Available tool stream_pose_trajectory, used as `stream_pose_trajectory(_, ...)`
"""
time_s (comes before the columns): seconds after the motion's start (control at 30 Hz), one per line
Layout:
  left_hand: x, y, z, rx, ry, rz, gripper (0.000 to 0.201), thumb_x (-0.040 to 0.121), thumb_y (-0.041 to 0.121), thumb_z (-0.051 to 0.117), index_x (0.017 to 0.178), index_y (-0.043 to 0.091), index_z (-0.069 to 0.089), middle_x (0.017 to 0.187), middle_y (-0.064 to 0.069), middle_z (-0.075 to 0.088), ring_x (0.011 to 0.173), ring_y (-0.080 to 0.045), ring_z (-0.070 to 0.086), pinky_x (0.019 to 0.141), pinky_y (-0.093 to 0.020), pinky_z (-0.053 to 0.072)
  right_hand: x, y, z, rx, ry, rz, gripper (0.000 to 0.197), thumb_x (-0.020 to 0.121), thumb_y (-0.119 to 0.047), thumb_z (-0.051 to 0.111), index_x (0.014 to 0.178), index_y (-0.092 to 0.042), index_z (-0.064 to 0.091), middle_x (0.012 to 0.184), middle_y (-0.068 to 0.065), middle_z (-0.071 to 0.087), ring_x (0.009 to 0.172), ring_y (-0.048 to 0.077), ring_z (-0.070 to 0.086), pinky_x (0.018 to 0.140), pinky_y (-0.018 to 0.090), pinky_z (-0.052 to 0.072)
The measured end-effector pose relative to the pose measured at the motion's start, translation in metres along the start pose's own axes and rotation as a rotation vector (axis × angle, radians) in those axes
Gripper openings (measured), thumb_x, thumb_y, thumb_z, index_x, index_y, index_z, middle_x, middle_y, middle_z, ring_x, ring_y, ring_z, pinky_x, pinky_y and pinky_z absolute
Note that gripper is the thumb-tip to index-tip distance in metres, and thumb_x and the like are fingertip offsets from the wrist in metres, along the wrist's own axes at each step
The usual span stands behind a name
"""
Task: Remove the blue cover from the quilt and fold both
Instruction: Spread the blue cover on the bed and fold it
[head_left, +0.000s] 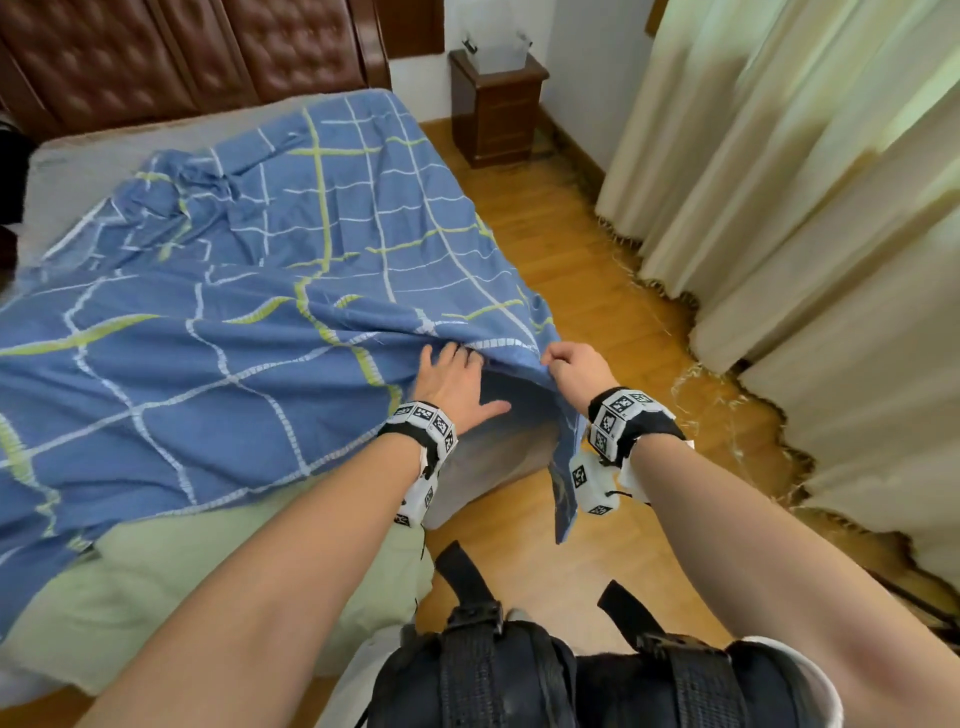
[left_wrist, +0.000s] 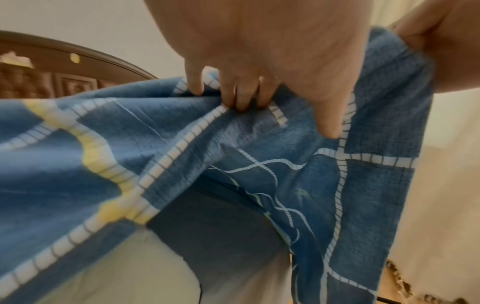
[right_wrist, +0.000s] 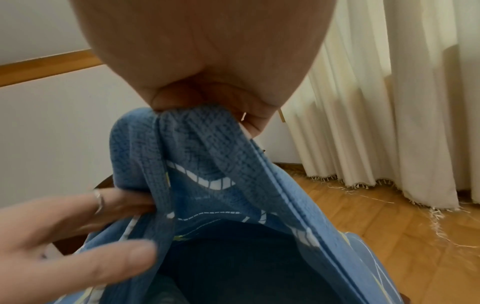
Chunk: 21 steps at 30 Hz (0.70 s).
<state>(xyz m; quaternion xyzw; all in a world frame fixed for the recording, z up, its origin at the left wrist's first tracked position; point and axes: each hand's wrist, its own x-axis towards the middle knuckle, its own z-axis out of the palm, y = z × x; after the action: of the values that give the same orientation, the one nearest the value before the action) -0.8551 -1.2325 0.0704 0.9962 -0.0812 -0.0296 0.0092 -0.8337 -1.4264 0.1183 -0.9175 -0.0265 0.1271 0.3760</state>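
Note:
The blue cover (head_left: 260, 291), checked with white and yellow-green lines, lies spread and rumpled over the bed. A pale green quilt (head_left: 156, 582) shows from under its near edge. At the bed's near right corner my left hand (head_left: 452, 379) lies flat, thumb spread, with its fingertips (left_wrist: 241, 96) tucked into a fold at the cover's (left_wrist: 103, 144) open edge. My right hand (head_left: 571, 364) pinches that edge just to the right and lifts it, so a flap hangs down. In the right wrist view my right hand (right_wrist: 207, 98) pinches the bunched cover (right_wrist: 207, 154). My left hand (right_wrist: 78, 236) reaches in with straight fingers.
The grey mattress (head_left: 488, 467) corner shows below the raised flap. A dark wooden nightstand (head_left: 496, 104) stands at the back wall, a padded headboard (head_left: 182, 52) behind the bed. Cream curtains (head_left: 779, 208) hang along the right over the wood floor (head_left: 597, 291). A black pack (head_left: 545, 675) sits on my chest.

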Motion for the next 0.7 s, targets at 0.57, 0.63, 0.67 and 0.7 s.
stream_pose_trajectory(0.57, -0.012, -0.057, -0.041, 0.025, 0.051, 0.220, 0.024, 0.093, 0.011, 0.046, 0.107, 0.021, 0.063, 0.103, -0.002, 0.068, 0.100, -0.027, 0.064, 0.075, -0.035, 0.047, -0.046, -0.034, 0.041, -0.290, 0.436, 0.206, 0.009, 0.087, -0.024, 0.052, 0.079, -0.020, 0.050, 0.067, 0.002, 0.060, 0.062, 0.025, 0.057, 0.055, 0.035, 0.050)
stream_pose_trajectory(0.63, -0.021, -0.073, -0.044, 0.093, -0.012, 0.179, 0.022, 0.092, 0.008, 0.048, 0.105, 0.018, 0.063, 0.104, -0.005, 0.069, 0.101, -0.029, 0.065, 0.076, -0.035, 0.048, -0.050, -0.037, 0.047, -0.337, 0.450, 0.241, 0.008, 0.088, -0.025, 0.049, 0.082, -0.021, 0.048, 0.069, 0.002, 0.060, 0.063, 0.027, 0.058, 0.054, 0.035, 0.049)
stream_pose_trajectory(0.67, -0.027, -0.082, -0.045, 0.134, -0.034, 0.153, 0.022, 0.092, 0.007, 0.048, 0.105, 0.017, 0.063, 0.103, -0.006, 0.069, 0.100, -0.029, 0.065, 0.075, -0.035, 0.048, -0.051, -0.037, 0.050, -0.349, 0.456, 0.261, 0.008, 0.089, -0.026, 0.048, 0.083, -0.021, 0.048, 0.070, 0.003, 0.061, 0.064, 0.028, 0.058, 0.052, 0.033, 0.047)
stream_pose_trajectory(0.7, -0.032, -0.091, -0.045, 0.171, -0.045, 0.130, 0.023, 0.092, 0.006, 0.048, 0.106, 0.016, 0.063, 0.103, -0.007, 0.069, 0.099, -0.029, 0.066, 0.074, -0.035, 0.048, -0.053, -0.035, 0.053, -0.365, 0.461, 0.275, 0.008, 0.090, -0.027, 0.047, 0.084, -0.022, 0.048, 0.072, 0.003, 0.061, 0.065, 0.028, 0.058, 0.052, 0.032, 0.045)
